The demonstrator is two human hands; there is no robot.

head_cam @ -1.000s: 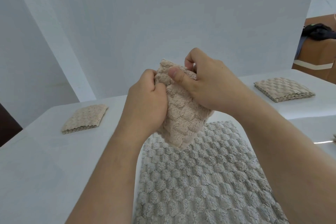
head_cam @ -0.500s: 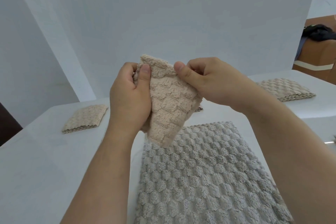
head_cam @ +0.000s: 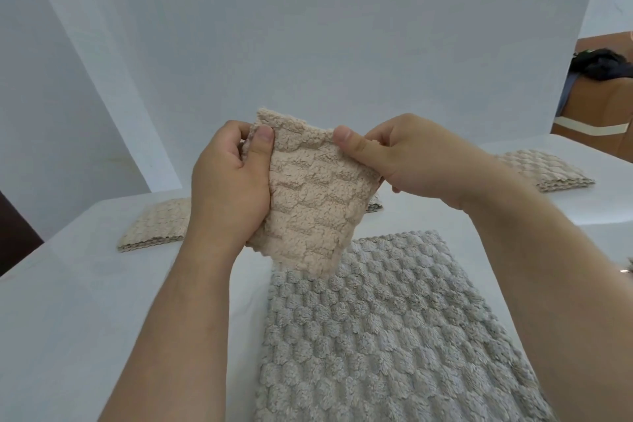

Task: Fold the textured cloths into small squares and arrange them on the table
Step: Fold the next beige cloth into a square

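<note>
White table (head_cam: pixel 85 301) and plain white backdrop (head_cam: pixel 308 27); both hands hold a beige textured cloth (head_cam: pixel 308 209) up off the surface.

The left hand (head_cam: pixel 229 188) grips the cloth's left edge, thumb pressed on its front near the top corner and fingers curled behind. The right hand (head_cam: pixel 407 161) pinches the upper right corner between thumb and curled fingers. The cloth hangs between the two grips. Directly below them a grey textured cloth (head_cam: pixel 376 336) lies flat on the table. A folded beige square (head_cam: pixel 154 226) lies outward of the left grip, and a second folded square (head_cam: pixel 541 169) lies beyond the right wrist. The edge of a third folded piece (head_cam: pixel 375 206) peeks out just under the right hand. Far right, a dark bag (head_cam: pixel 603 63) sits on a brown box (head_cam: pixel 599 106).
</note>
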